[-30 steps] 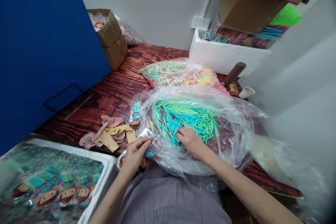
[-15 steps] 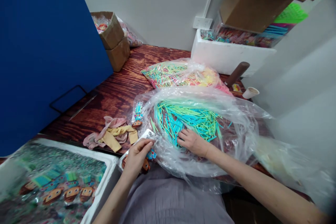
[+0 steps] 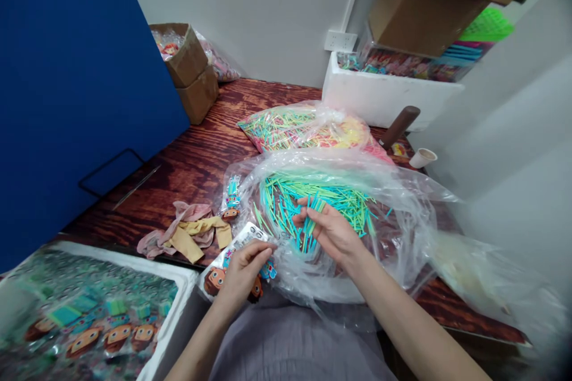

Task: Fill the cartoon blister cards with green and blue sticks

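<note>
My right hand [image 3: 333, 231] is closed round a small bundle of thin blue and green plastic sticks [image 3: 313, 217], held above an open clear plastic bag [image 3: 420, 223]. Loose sticks [image 3: 344, 196] of the same colours fill the bag's middle. At its near left edge my left hand [image 3: 245, 265], thumb and fingers pinched together, grips a cartoon-printed plastic packet [image 3: 268, 271]. Part of that packet is hidden by the hand. Under and beside the left fingers a white printed sheet [image 3: 252, 231] shows. A filled cartoon packet [image 3: 231, 196] lies farther back.
A white foam box [image 3: 181, 292] at lower left holds several filled packets. Crumpled cloths [image 3: 192, 229] lie beside it. Behind the open bag are a bag of mixed sticks [image 3: 286, 125], a brown cylinder [image 3: 400, 125] and a paper cup [image 3: 422, 158]. A blue panel [image 3: 80, 71] stands left.
My right hand has risen out of the loose sticks and turned, now with a bundle in its fingers. My left hand has shifted slightly right, and more of the printed sheet shows.
</note>
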The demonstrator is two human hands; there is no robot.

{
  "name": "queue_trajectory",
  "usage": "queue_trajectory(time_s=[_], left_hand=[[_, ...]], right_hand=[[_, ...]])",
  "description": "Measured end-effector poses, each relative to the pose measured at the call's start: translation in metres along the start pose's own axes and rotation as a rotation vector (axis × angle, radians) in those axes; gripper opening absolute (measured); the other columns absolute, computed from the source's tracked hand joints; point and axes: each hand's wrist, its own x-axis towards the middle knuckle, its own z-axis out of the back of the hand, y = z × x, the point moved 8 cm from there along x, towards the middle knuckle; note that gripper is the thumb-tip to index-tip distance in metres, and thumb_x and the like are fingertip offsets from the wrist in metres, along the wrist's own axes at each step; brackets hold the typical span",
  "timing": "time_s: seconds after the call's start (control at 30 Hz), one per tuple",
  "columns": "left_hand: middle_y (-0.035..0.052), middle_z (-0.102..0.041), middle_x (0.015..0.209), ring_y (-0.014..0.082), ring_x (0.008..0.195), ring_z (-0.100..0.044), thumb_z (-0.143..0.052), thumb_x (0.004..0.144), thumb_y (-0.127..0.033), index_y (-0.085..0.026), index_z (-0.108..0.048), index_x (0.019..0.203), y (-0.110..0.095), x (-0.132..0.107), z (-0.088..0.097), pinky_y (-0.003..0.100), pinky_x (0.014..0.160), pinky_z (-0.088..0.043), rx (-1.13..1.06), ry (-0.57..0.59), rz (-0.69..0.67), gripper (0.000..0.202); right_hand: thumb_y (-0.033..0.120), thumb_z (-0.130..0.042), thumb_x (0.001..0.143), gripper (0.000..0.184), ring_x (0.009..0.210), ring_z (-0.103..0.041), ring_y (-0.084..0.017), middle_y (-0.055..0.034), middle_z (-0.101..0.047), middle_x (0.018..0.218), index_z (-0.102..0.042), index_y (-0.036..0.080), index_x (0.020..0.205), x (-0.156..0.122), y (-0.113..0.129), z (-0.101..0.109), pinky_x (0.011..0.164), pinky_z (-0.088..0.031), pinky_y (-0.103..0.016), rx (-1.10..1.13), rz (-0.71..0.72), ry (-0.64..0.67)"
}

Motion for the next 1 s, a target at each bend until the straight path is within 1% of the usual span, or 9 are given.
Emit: queue_trajectory(time_s=[0.1,0.2,0.33,0.47,0.6,0.73,0.83,0.93,1.0], left_hand=[[0.0033,-0.072,0.085,0.0184,0.083,-0.065,-0.064,0.083,-0.037,-0.024,-0.078,0.084,-0.002,-0.002,-0.007,0.027,0.075,-0.049,-0.013,0.028,-0.004,0.019],[0.0037,-0.073,0.084,0.0186,0.081,-0.065,-0.066,0.081,-0.037,-0.023,-0.078,0.083,0.000,-0.004,-0.009,0.027,0.074,-0.050,-0.060,0.035,0.038,0.019],[0.0046,-0.073,0.083,0.0181,0.077,-0.064,-0.069,0.078,-0.041,-0.020,-0.079,0.084,0.007,-0.007,-0.014,0.026,0.069,-0.049,-0.172,0.047,0.145,0.023],[0.0041,-0.073,0.080,0.0154,0.071,-0.063,-0.074,0.073,-0.041,-0.019,-0.079,0.082,0.013,-0.011,-0.015,0.022,0.062,-0.047,-0.321,0.000,0.233,0.025],[0.0031,-0.074,0.082,0.0145,0.074,-0.063,-0.075,0.073,-0.039,-0.021,-0.079,0.083,0.013,-0.012,-0.017,0.021,0.065,-0.047,-0.362,-0.014,0.237,0.021],[0.0032,-0.075,0.087,0.0158,0.080,-0.065,-0.076,0.072,-0.038,-0.022,-0.079,0.086,0.010,-0.011,-0.018,0.023,0.072,-0.049,-0.355,-0.028,0.200,0.021],[0.0035,-0.074,0.086,0.0169,0.078,-0.066,-0.079,0.069,-0.039,-0.021,-0.078,0.086,0.008,-0.011,-0.016,0.025,0.070,-0.051,-0.397,-0.059,0.195,0.025],[0.0037,-0.074,0.086,0.0178,0.076,-0.067,-0.081,0.066,-0.038,-0.020,-0.077,0.088,0.006,-0.011,-0.015,0.026,0.068,-0.053,-0.456,-0.071,0.208,0.029],[0.0038,-0.074,0.086,0.0180,0.078,-0.067,-0.081,0.065,-0.037,-0.020,-0.077,0.088,0.002,-0.011,-0.015,0.026,0.069,-0.053,-0.489,-0.069,0.198,0.028]], right_hand=[[0.039,-0.067,0.082,0.021,0.090,-0.071,-0.024,-0.0023,-0.070,0.081,-0.059,0.022,0.091,0.001,0.005,-0.010,0.087,-0.052,-0.042,0.032,0.035,0.013],[0.043,-0.066,0.083,0.022,0.096,-0.071,-0.027,-0.0026,-0.071,0.081,-0.057,0.023,0.088,0.001,-0.001,-0.016,0.090,-0.052,-0.045,0.117,0.048,-0.003],[0.042,-0.072,0.079,0.022,0.096,-0.071,-0.027,-0.0008,-0.073,0.078,-0.059,0.024,0.085,-0.002,-0.014,-0.027,0.093,-0.050,-0.046,0.281,-0.016,-0.011],[0.038,-0.078,0.075,0.022,0.095,-0.071,-0.026,-0.0024,-0.075,0.079,-0.065,0.021,0.081,-0.015,-0.022,-0.032,0.098,-0.046,-0.043,0.335,-0.064,-0.047],[0.038,-0.076,0.078,0.021,0.104,-0.067,-0.026,-0.0065,-0.077,0.093,-0.069,0.019,0.082,-0.029,-0.020,-0.027,0.109,-0.035,-0.044,0.244,-0.027,-0.113],[0.040,-0.075,0.078,0.020,0.122,-0.057,-0.028,-0.0082,-0.073,0.112,-0.070,0.020,0.082,-0.037,-0.021,-0.035,0.114,-0.028,-0.046,0.090,-0.092,-0.047],[0.039,-0.075,0.078,0.027,0.126,-0.055,-0.028,-0.0073,-0.067,0.125,-0.068,0.024,0.100,-0.042,-0.014,-0.042,0.111,-0.034,-0.046,-0.035,-0.080,0.004],[0.038,-0.066,0.087,0.046,0.119,-0.060,-0.024,-0.0053,-0.059,0.136,-0.052,0.032,0.130,-0.050,0.004,-0.041,0.104,-0.042,-0.043,-0.162,0.076,-0.049],[0.036,-0.058,0.093,0.038,0.116,-0.061,-0.022,-0.0052,-0.058,0.136,-0.051,0.032,0.130,-0.056,0.016,-0.040,0.101,-0.045,-0.040,-0.287,0.188,-0.077]])
